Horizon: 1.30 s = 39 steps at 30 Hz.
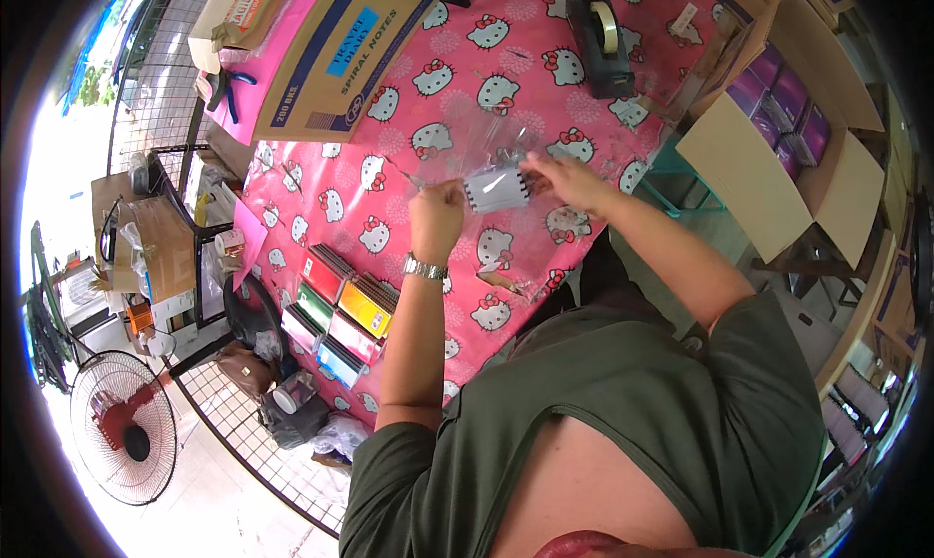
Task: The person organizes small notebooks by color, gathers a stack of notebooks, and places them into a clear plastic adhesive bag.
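Observation:
Over the table, a small pack of spiral notebooks [497, 189] with pale faces and dark coils along its side edges is between my hands. Clear plastic film [485, 140] shows around and beyond it. My left hand [437, 216], with a metal watch on the wrist, is closed on the pack's left edge. At the upper right corner, my right hand [567, 181] pinches the pack; whether its fingertips grip the notebooks or only the film is hard to see. Several stacks of small spiral notebooks [342, 312] with coloured covers lie near my left forearm.
The table has a pink patterned cover [428, 78]. At its far side stand a black tape dispenser [598, 47] and a large carton [341, 62], with blue-handled pliers [232, 91] left of it. An open carton [764, 174] of purple packs is right; a fan [124, 427] stands lower left.

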### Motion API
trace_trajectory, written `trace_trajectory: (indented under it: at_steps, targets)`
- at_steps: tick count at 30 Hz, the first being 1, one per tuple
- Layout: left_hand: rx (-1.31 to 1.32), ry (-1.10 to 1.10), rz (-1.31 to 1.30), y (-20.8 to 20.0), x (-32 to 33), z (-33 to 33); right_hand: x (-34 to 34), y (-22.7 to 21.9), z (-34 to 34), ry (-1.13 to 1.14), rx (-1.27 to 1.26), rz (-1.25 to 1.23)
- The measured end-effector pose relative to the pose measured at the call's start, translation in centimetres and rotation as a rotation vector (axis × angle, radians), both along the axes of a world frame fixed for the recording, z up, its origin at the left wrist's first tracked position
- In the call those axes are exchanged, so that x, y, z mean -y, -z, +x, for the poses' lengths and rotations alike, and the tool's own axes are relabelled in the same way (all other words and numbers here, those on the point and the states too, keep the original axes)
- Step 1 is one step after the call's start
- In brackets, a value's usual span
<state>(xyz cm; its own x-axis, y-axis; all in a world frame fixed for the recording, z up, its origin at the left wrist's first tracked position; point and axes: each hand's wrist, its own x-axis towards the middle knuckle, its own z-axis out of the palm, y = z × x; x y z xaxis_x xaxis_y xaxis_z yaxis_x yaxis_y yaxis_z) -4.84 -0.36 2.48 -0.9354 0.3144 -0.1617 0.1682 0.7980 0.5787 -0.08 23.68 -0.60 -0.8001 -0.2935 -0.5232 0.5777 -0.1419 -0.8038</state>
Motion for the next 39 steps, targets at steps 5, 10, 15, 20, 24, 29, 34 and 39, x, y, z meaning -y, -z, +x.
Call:
trace_trajectory:
  at_steps: [5,10,15,20,24,29,34,39]
  targets:
    - [0.389,-0.262,0.709,-0.2,2.3,-1.8,-2.6,2.6,-2.1,-0.203,-0.578,0.452]
    - [0.892,-0.173,1.111,7.5,3.1,-1.3,-1.3,2.6,-5.6,-0.436,-0.468,0.214]
    - [0.853,-0.075,1.026,9.1,2.0,-2.4,0.5,3.7,-5.9,-0.299,-0.430,0.190]
    - [0.094,0.143,0.471,6.2,-0.3,-2.3,1.3,3.4,-5.5,-0.167,-0.756,0.325]
    - [-0.158,0.253,0.132,2.5,-2.3,-1.1,1.3,3.4,-4.2,-0.106,-0.927,0.459]
    - [-0.147,0.485,0.155,0.4,0.0,0.0,-0.9,0.1,-2.1,-0.379,-1.153,0.570]
    - [-0.234,0.369,0.119,3.3,0.0,0.9,1.6,1.7,-1.5,-0.323,-1.275,0.812]
    - [-0.175,-0.071,0.326,5.0,-1.5,1.3,3.2,0.4,-1.5,-0.065,-0.974,0.882]
